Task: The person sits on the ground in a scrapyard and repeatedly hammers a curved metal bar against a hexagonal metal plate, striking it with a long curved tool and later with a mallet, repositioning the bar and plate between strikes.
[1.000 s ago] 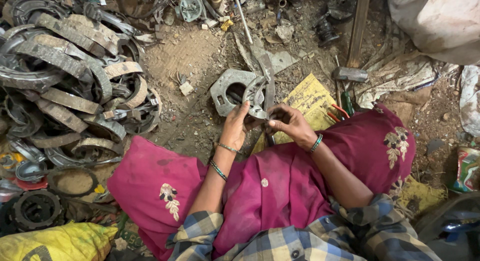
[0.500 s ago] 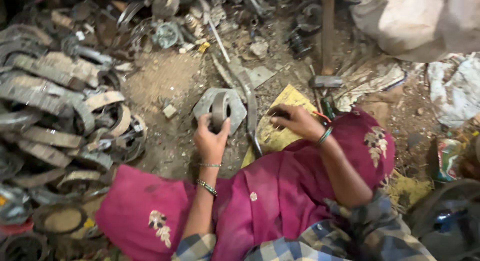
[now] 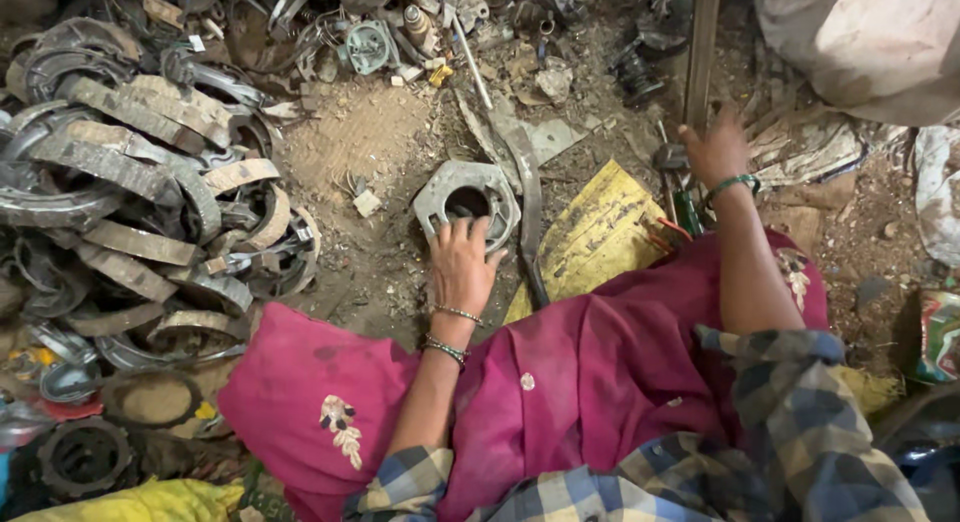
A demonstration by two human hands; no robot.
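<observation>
Two hands: left hand rests, fingers spread, on one metal flange; right hand, fingers apart, touches one hammer handle.

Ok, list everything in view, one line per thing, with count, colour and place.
metal housing with round hole: one, grey, on the dirt at centre
curved metal strip: one, dark grey, touching the housing's right side
brake shoes: a large pile, rusty grey and tan, left
round scrap parts: several, dark, lower left
yellow sheet: one, right of the strip
upright bar: one, brown, top right
sack: one, off-white, top right corner
magenta cloth: one, over the lap
left hand: bangled, fingers on the housing's rim
right hand: green bangle, reaching toward the bar
</observation>
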